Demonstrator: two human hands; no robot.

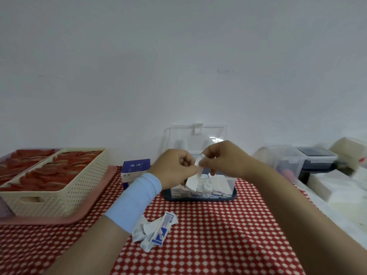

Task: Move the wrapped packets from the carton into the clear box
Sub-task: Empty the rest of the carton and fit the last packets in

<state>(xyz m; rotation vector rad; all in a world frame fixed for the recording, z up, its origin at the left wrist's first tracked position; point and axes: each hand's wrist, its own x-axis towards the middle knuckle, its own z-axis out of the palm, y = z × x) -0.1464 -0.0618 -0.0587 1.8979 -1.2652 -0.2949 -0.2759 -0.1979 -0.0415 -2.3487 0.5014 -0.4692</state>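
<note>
A white wrapped packet (pixel 195 173) is pinched between the left hand (pixel 176 167) and right hand (pixel 222 158), each grip clamped on it, directly above the open clear box (pixel 230 183) so it can be lowered in; the blue carton (pixel 135 169) stands just left on the table (pixel 218 235); loose packets (pixel 155 229) lie nearer.

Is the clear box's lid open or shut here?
Open. The lid stands upright behind the clear box, against the wall, and packets show in the uncovered top below both hands.
</note>
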